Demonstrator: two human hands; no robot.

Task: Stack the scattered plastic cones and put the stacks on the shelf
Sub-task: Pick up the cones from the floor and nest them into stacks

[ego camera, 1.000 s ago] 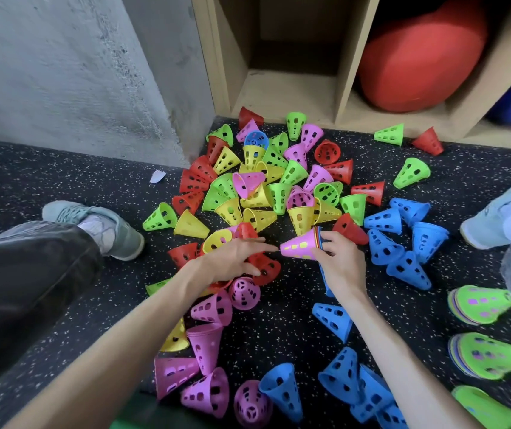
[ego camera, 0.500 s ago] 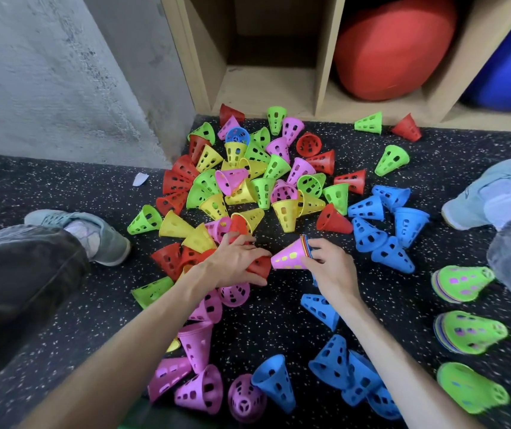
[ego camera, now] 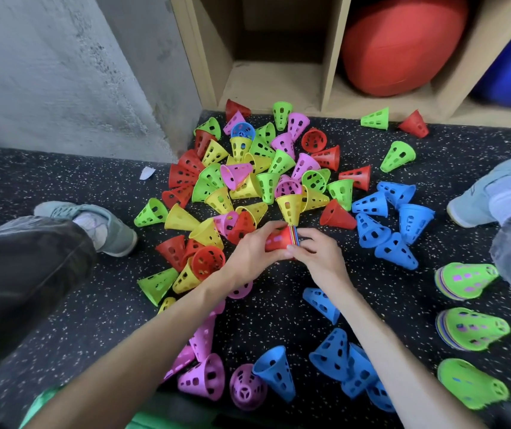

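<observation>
Perforated plastic cones in red, yellow, green, pink and blue lie scattered on the dark speckled floor, the densest pile [ego camera: 257, 178] just beyond my hands. Between my hands I hold a short stack of cones lying on its side, its outer cone red [ego camera: 280, 239], with coloured rims showing at its right end. My left hand [ego camera: 251, 252] grips the red cone's narrow end. My right hand [ego camera: 316, 252] grips the stack's wide rim end. The wooden shelf [ego camera: 279, 78] stands beyond the pile, its left compartment holding nothing.
Three finished stacks topped with green cones [ego camera: 468, 280] lie at the right. Blue cones [ego camera: 387, 224] cluster right of my hands; pink ones [ego camera: 201, 376] lie near me. My shoes [ego camera: 105, 224] flank the pile. A red ball [ego camera: 403, 41] and a blue ball fill the other shelf compartments. A concrete wall stands on the left.
My left hand picked a red cone from the pile and brought it onto the stack, covering the pink cone that was outermost. My right hand kept holding the stack.
</observation>
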